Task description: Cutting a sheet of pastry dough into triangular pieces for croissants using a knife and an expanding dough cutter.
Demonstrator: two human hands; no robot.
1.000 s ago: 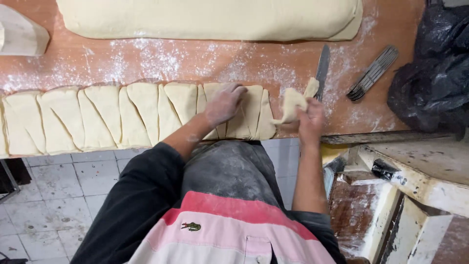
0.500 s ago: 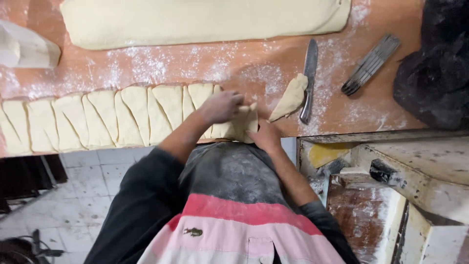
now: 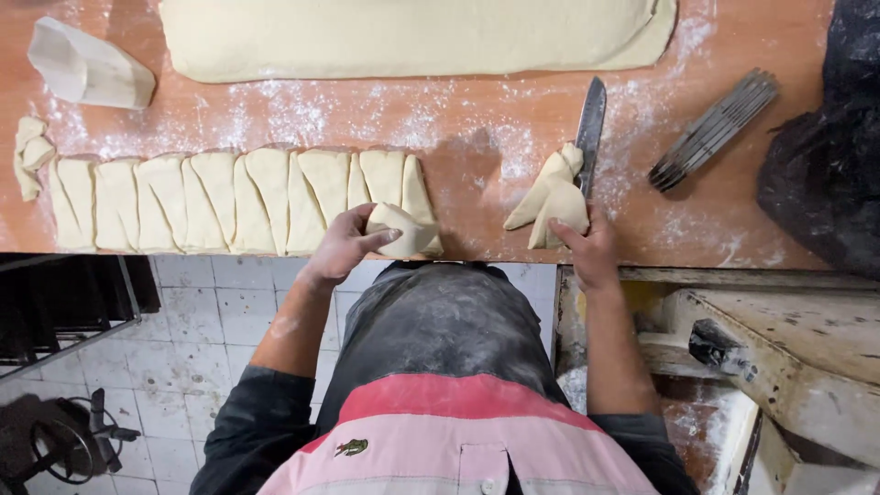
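Left hand (image 3: 344, 246): we note it reaching forward from a bent elbow, fingers curled around one rolled dough piece (image 3: 396, 229) at the near edge of the desk (image 3: 440, 119), at the right end of the row of cut dough triangles (image 3: 238, 197). Right hand (image 3: 589, 247): arm extended straight, fingertips pressed on the near end of two loose dough pieces (image 3: 553, 197) lying just beside the knife (image 3: 589, 128); it grips nothing that we can see. Row: we count about ten triangles, side by side and touching. One large dough sheet (image 3: 412, 32) lies along the far side. One small twisted scrap of dough (image 3: 30, 156) sits at the row's left end. One pale wedge-shaped scraper (image 3: 87, 69) lies far left. One multi-blade metal cutter (image 3: 715, 128) lies right of the knife. One dark plastic bag (image 3: 825, 156) rests at the desk's right edge.
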